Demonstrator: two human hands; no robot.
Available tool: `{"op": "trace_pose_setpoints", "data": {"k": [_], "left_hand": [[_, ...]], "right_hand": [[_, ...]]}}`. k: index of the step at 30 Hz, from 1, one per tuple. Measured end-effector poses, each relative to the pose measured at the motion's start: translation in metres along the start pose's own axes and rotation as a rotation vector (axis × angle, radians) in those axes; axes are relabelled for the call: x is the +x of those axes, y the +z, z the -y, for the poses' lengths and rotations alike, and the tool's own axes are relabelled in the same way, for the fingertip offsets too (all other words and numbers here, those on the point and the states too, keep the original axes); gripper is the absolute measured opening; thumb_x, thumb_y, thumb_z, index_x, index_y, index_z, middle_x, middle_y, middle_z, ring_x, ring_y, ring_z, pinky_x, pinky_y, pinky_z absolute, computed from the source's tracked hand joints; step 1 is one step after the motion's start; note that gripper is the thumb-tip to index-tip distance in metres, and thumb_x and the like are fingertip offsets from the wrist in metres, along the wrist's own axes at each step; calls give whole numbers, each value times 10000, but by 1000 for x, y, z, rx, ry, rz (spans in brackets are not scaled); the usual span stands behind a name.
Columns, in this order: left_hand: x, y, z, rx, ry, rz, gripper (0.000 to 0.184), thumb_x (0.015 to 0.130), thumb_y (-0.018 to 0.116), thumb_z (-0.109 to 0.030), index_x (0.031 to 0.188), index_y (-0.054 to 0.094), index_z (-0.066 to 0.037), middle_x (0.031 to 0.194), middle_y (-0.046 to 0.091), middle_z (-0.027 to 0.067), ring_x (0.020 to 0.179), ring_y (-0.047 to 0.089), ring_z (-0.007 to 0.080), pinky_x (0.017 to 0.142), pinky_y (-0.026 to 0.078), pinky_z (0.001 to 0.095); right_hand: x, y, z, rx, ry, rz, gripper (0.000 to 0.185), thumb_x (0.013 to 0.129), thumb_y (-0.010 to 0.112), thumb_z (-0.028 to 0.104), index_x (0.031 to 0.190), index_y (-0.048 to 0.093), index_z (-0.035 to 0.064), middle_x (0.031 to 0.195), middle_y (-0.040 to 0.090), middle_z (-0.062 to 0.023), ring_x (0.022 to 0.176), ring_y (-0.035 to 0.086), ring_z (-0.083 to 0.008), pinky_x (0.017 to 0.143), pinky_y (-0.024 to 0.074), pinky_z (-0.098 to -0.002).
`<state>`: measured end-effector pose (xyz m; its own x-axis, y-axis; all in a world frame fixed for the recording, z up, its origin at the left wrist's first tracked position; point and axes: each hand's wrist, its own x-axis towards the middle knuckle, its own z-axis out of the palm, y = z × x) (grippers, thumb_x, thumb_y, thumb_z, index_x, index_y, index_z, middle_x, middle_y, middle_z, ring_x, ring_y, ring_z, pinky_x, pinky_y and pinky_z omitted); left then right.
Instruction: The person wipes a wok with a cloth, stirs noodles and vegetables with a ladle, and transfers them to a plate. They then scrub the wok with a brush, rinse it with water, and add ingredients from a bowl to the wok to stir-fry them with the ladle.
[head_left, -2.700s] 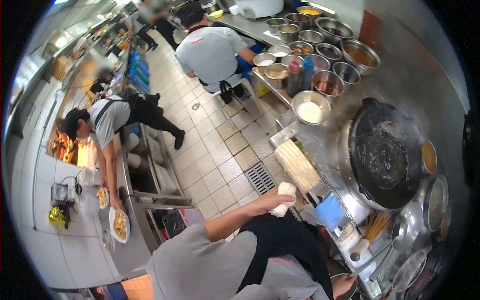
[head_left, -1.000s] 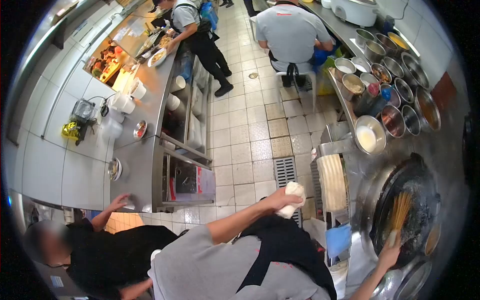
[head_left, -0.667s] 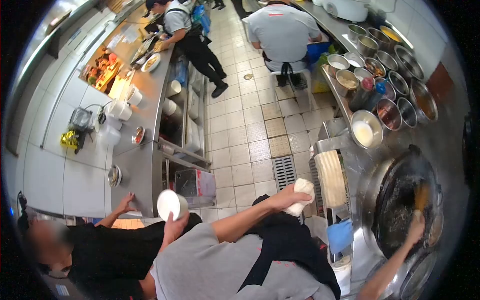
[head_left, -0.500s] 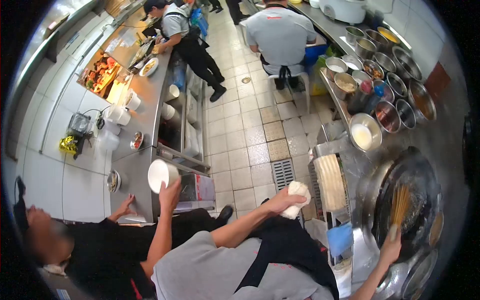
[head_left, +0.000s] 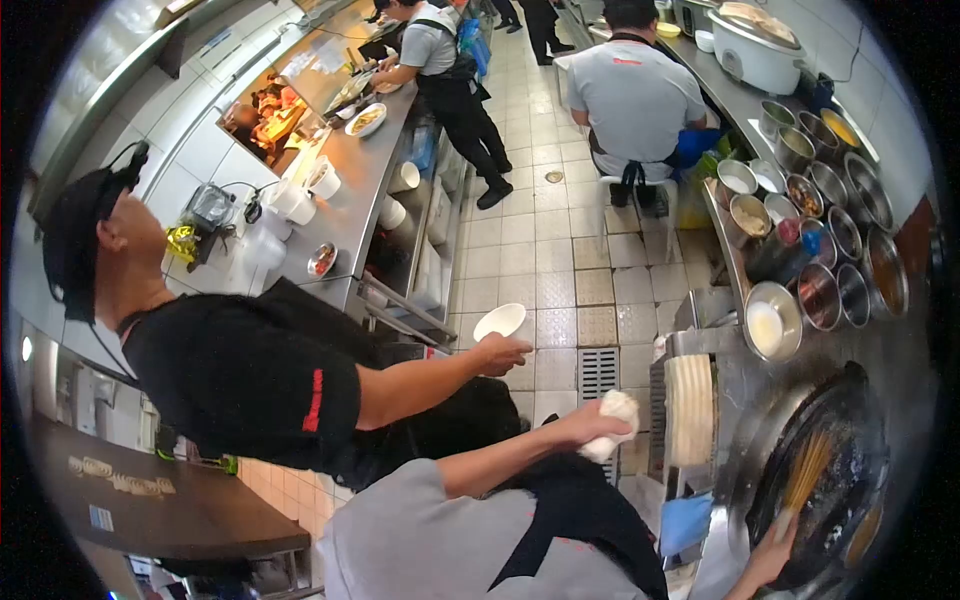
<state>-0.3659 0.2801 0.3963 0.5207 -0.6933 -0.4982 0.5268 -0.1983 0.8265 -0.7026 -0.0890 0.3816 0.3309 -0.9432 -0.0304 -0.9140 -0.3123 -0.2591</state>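
Note:
My left hand [head_left: 583, 427] is closed around a bunched white cloth [head_left: 618, 424], held in front of my dark apron beside the stove edge. At the lower right, my right hand [head_left: 773, 552] grips the handle of a bamboo wok brush [head_left: 808, 472]. The brush's bristles are down inside a dark wok [head_left: 845, 490], which has a wet, shiny inner surface. A folded blue cloth [head_left: 686, 522] lies on the stove's front ledge between my hands. Behind it stands a ridged pale block [head_left: 691, 410], whose kind I cannot make out.
A co-worker in black [head_left: 230, 370] stands close on my left, holding a white bowl [head_left: 500, 321]. Metal pots of ingredients [head_left: 772, 320] crowd the counter beyond the wok. A seated person [head_left: 640, 105] and a floor drain [head_left: 599, 375] are ahead. A steel counter [head_left: 345, 235] runs along the left.
The co-worker has turned and come upright beside me, bringing the white bowl toward the aisle. My view has swung left. I still hold the cloth and the brush, with the brush in the wok.

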Motion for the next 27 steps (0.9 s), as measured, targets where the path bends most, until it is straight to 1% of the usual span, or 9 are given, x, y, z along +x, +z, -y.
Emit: {"op": "trace_pose_setpoints", "data": {"k": [3, 8, 13, 14, 16, 20, 23, 24, 27], "left_hand": [[-5, -19, 20, -143, 84, -107, 326, 789, 702, -219, 1041, 611, -34, 900, 645, 48, 779, 612, 142, 713, 494, 292], [1, -6, -5, -19, -97, -19, 333, 797, 705, -229, 1047, 611, -29, 869, 645, 53, 725, 620, 138, 623, 505, 285], [10, -3, -23, 88, -153, 90, 297, 859, 618, -140, 1096, 588, 38, 897, 671, 147, 702, 671, 232, 577, 561, 347], [13, -13, -16, 110, -180, 21, 348, 857, 598, -131, 1148, 557, 55, 950, 663, 168, 724, 673, 266, 579, 564, 357], [5, -18, -26, 37, -148, -31, 432, 815, 611, -161, 1193, 532, 32, 969, 662, 157, 767, 668, 246, 605, 551, 348], [5, -32, -12, -9, -62, -10, 472, 783, 611, -189, 1176, 507, 50, 978, 649, 206, 742, 656, 268, 596, 537, 336], [19, -8, -25, 58, -152, 89, 457, 788, 613, -190, 1168, 511, 43, 945, 663, 202, 667, 649, 240, 546, 527, 314], [29, -1, -24, 88, -174, 140, 453, 789, 618, -188, 1166, 511, 38, 928, 667, 202, 641, 645, 228, 530, 525, 309], [43, 16, -29, 178, -152, 245, 456, 789, 620, -190, 1170, 507, 36, 934, 664, 204, 646, 643, 226, 534, 529, 314]], "right_hand": [[34, -12, -141, -206, -51, -97, 411, 888, 580, 264, 1231, 579, 39, 1128, 640, -174, 1027, 626, -327, 845, 488, -410], [164, -21, -88, 159, -88, -144, 431, 842, 615, 333, 1214, 592, 117, 1028, 659, -187, 944, 643, -348, 801, 502, -435], [25, -71, 113, -23, 317, 34, 452, 797, 651, 401, 1197, 606, 195, 929, 678, -201, 860, 660, -370, 757, 515, -461], [0, -38, 74, -26, 104, -220, 449, 794, 666, 384, 1179, 608, 160, 727, 660, -193, 705, 663, -359, 659, 526, -450], [-42, -58, 45, -147, 96, -144, 399, 770, 690, 355, 1129, 647, 185, 688, 642, -191, 674, 651, -370, 651, 528, -452], [15, -101, -49, -305, 309, -331, 168, 860, 589, 268, 941, 644, 131, 736, 660, -160, 693, 666, -318, 607, 529, -439], [103, -80, -54, 207, 443, -305, 436, 792, 634, 437, 1164, 642, 212, 1083, 664, -142, 1023, 627, -309, 849, 496, -435], [120, -53, -46, 427, 480, -279, 452, 779, 655, 432, 1161, 640, 191, 1104, 657, -145, 1062, 612, -307, 885, 484, -431], [72, -24, 27, 397, 334, -274, 494, 772, 671, 380, 1210, 612, 158, 1073, 661, -173, 988, 632, -360, 887, 488, -442]]}}
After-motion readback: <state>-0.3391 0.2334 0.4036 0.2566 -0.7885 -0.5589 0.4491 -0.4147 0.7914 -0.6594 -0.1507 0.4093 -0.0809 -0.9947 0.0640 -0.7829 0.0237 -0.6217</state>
